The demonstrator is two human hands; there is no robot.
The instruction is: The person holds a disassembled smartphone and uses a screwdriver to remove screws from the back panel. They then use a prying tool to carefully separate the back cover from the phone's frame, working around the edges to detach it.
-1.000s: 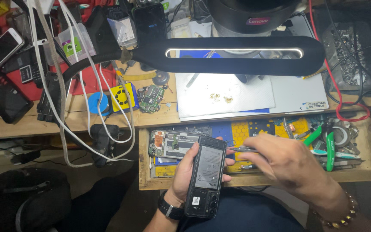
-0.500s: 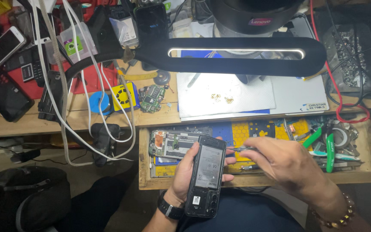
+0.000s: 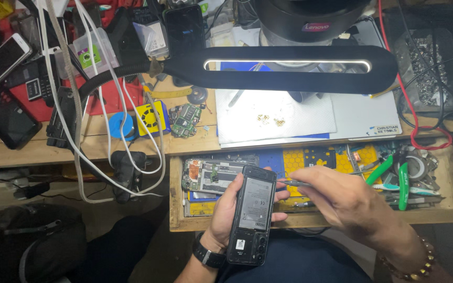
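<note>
My left hand [image 3: 226, 212] grips an opened black phone [image 3: 251, 215] upright over my lap, its inner side with the battery facing me. My right hand [image 3: 342, 199] pinches a thin metal tool [image 3: 292, 183], and its tip rests at the phone's upper right edge. Just behind the phone, in a wooden tray [image 3: 176, 209], lies another opened phone body [image 3: 211, 175] with its circuit boards showing. A black watch sits on my left wrist, and a beaded bracelet circles my right wrist.
A black lamp bar [image 3: 289, 68] hangs over a grey work mat [image 3: 310, 118]. Green-handled pliers [image 3: 402, 181] lie at the tray's right. White cables [image 3: 79, 115], a loose circuit board [image 3: 184, 119] and several phones [image 3: 1, 57] crowd the left bench.
</note>
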